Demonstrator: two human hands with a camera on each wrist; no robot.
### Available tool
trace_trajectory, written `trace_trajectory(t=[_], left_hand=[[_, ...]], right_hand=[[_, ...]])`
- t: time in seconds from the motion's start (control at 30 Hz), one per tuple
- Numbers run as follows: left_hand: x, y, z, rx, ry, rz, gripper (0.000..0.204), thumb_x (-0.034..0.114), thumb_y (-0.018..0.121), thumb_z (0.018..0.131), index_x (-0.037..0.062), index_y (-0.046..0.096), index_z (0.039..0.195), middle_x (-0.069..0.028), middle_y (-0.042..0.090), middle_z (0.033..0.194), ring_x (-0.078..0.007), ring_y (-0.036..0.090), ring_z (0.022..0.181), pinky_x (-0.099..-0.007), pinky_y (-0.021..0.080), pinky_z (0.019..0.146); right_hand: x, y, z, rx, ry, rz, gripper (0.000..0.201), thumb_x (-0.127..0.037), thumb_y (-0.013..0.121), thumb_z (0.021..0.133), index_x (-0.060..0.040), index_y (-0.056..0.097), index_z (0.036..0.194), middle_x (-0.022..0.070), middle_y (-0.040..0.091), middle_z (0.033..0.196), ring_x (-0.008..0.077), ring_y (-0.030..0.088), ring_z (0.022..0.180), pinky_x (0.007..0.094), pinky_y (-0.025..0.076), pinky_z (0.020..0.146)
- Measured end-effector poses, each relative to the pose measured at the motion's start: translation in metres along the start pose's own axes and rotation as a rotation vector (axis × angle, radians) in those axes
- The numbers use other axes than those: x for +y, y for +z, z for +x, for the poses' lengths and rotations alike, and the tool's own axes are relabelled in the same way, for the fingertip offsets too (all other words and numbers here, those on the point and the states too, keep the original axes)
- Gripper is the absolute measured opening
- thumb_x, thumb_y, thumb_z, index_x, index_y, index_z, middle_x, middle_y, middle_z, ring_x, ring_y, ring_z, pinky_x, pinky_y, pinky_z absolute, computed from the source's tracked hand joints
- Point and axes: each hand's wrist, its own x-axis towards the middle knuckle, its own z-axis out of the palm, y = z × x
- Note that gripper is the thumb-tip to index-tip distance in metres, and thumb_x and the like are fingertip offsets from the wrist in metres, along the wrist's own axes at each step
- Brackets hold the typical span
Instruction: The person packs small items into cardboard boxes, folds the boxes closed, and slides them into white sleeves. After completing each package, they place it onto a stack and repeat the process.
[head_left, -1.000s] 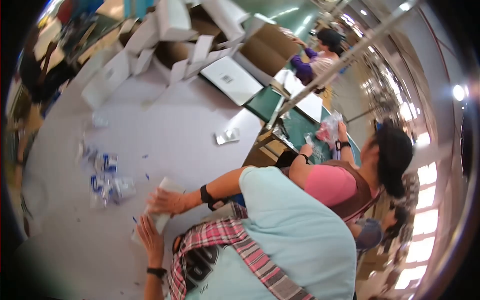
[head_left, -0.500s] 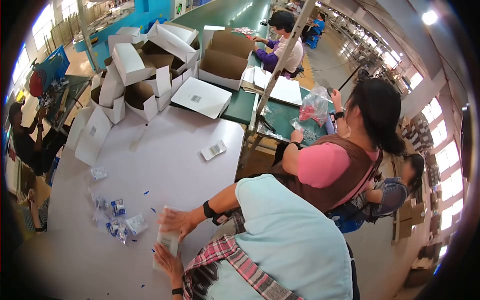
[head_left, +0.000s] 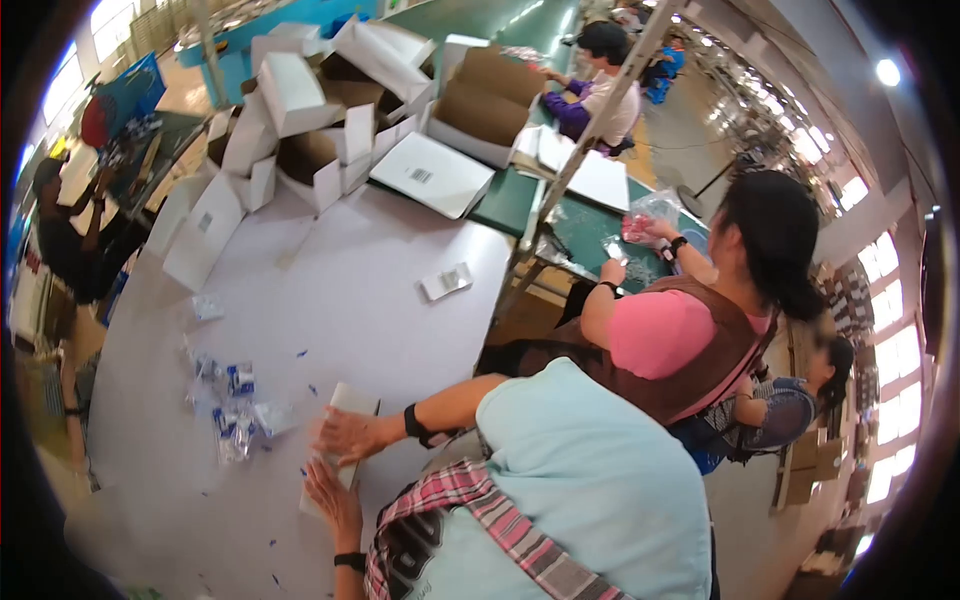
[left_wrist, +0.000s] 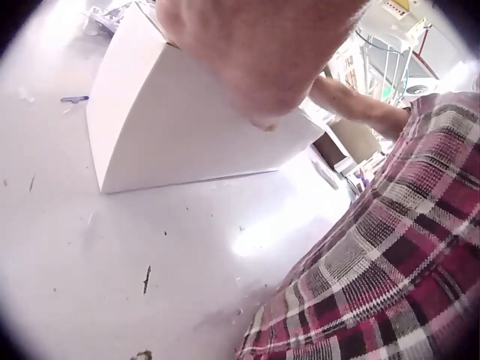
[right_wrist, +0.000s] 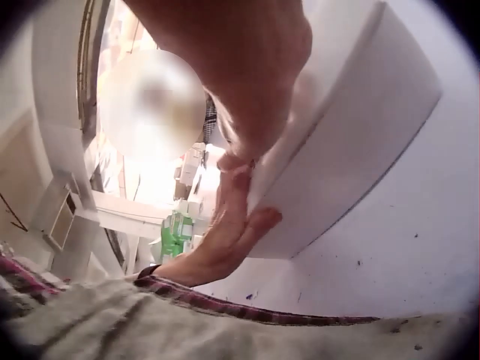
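A small white carton [head_left: 354,400] lies on the table before me, its long plain side facing my body in the left wrist view. My right hand [head_left: 352,436] rests across its top with the fingers stretched out. Close beside it, my left hand [head_left: 335,495] lies over the nearer end of the carton, fingers long and spread. In the right wrist view the left thumb [right_wrist: 264,219] lies against the carton's end. Clear packets with blue and white contents [head_left: 238,420] sit just beyond the hands. Small blue pieces [head_left: 312,390] are scattered nearby.
Open white boxes [head_left: 300,100] are piled at the far side, with a flat barcoded white box [head_left: 432,174] beside them. A small silvery-white package [head_left: 446,282] lies toward the table's right edge. Close to my right, a person in pink [head_left: 665,330] handles a plastic bag [head_left: 650,215].
The head view has swung, shifting the whole scene. Both hands stay on the carton; the barcode seen between them half a second ago is now covered.
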Motion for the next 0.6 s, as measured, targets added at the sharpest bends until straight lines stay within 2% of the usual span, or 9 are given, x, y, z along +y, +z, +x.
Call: trace_trajectory(t=[0.07, 0.1, 0.13, 0.17, 0.2, 0.3, 0.4, 0.5, 0.6], left_hand=[[-0.001, 0.011, -0.007, 0.022, -0.005, 0.047, 0.091, 0.022, 0.075, 0.070, -0.0009, 0.022, 0.141, -0.0162, 0.021, 0.147, -0.0380, 0.015, 0.137, -0.0515, 0.014, 0.111], [0.002, 0.008, -0.005, -0.003, -0.027, 0.092, 0.090, 0.023, 0.075, 0.070, 0.0007, 0.024, 0.141, -0.0159, 0.022, 0.147, -0.0390, 0.016, 0.137, -0.0524, 0.015, 0.111], [0.002, 0.003, -0.006, -0.005, -0.031, 0.068, 0.090, 0.025, 0.075, 0.069, 0.0019, 0.025, 0.141, -0.0163, 0.021, 0.148, -0.0397, 0.017, 0.137, -0.0534, 0.015, 0.110], [0.005, 0.000, -0.004, 0.001, -0.047, 0.038, 0.090, 0.026, 0.076, 0.069, 0.0031, 0.026, 0.141, -0.0166, 0.021, 0.148, -0.0405, 0.017, 0.136, -0.0544, 0.016, 0.109], [0.008, 0.000, -0.002, -0.007, -0.067, 0.040, 0.090, 0.026, 0.076, 0.069, 0.0032, 0.026, 0.140, -0.0171, 0.020, 0.148, -0.0407, 0.017, 0.136, -0.0547, 0.016, 0.109], [0.009, -0.005, 0.000, 0.029, -0.046, -0.007, 0.093, 0.022, 0.077, 0.067, 0.0027, 0.023, 0.141, -0.0191, 0.017, 0.148, -0.0411, 0.015, 0.137, -0.0564, 0.015, 0.108], [0.012, -0.013, 0.002, 0.009, -0.057, 0.015, 0.097, 0.026, 0.079, 0.064, 0.0043, 0.024, 0.141, -0.0184, 0.019, 0.147, -0.0411, 0.018, 0.136, -0.0556, 0.019, 0.107], [0.010, -0.008, 0.003, 0.030, -0.058, 0.001, 0.098, 0.023, 0.080, 0.063, 0.0046, 0.023, 0.141, -0.0190, 0.018, 0.147, -0.0406, 0.018, 0.135, -0.0559, 0.020, 0.107], [0.009, -0.009, 0.004, 0.016, -0.067, 0.009, 0.101, 0.025, 0.081, 0.062, 0.0065, 0.021, 0.142, -0.0178, 0.019, 0.147, -0.0410, 0.019, 0.135, -0.0555, 0.020, 0.107]], right_hand=[[0.011, 0.000, 0.007, -0.229, -0.025, 0.195, 0.069, -0.053, 0.056, 0.078, -0.0088, 0.044, 0.130, 0.0183, 0.039, 0.135, 0.0379, 0.031, 0.128, 0.0608, 0.021, 0.103], [0.012, -0.019, 0.003, 0.245, -0.144, -0.030, 0.065, -0.051, 0.054, 0.082, -0.0091, 0.045, 0.130, 0.0192, 0.038, 0.136, 0.0377, 0.031, 0.129, 0.0581, 0.025, 0.101], [0.016, -0.035, 0.006, 0.106, 0.020, 0.034, 0.063, -0.049, 0.053, 0.084, -0.0095, 0.044, 0.132, 0.0194, 0.036, 0.138, 0.0372, 0.030, 0.129, 0.0548, 0.028, 0.100], [0.037, -0.023, 0.001, 0.298, 0.066, 0.030, 0.062, -0.050, 0.053, 0.082, -0.0101, 0.045, 0.129, 0.0161, 0.045, 0.127, 0.0336, 0.039, 0.120, 0.0551, 0.030, 0.096], [0.045, -0.024, -0.018, 0.022, 0.350, 0.240, 0.061, -0.050, 0.053, 0.083, -0.0095, 0.045, 0.129, 0.0166, 0.043, 0.129, 0.0340, 0.038, 0.120, 0.0544, 0.029, 0.097], [0.046, -0.034, -0.018, -0.011, 0.269, -0.019, 0.061, -0.049, 0.050, 0.087, -0.0062, 0.043, 0.129, 0.0175, 0.041, 0.130, 0.0368, 0.035, 0.122, 0.0546, 0.026, 0.099], [0.064, -0.038, -0.019, 0.055, 0.309, 0.449, 0.053, -0.036, 0.049, 0.091, 0.0003, 0.040, 0.129, 0.0203, 0.039, 0.133, 0.0357, 0.033, 0.126, 0.0470, 0.025, 0.104], [0.096, -0.042, -0.032, 0.357, 0.796, 0.917, 0.061, -0.037, 0.045, 0.093, 0.0043, 0.032, 0.136, 0.0229, 0.034, 0.139, 0.0342, 0.030, 0.130, 0.0407, 0.023, 0.109], [0.102, -0.047, -0.046, 0.337, 0.908, 0.983, 0.062, -0.040, 0.043, 0.094, 0.0037, 0.031, 0.137, 0.0227, 0.032, 0.141, 0.0347, 0.028, 0.132, 0.0386, 0.022, 0.110]])
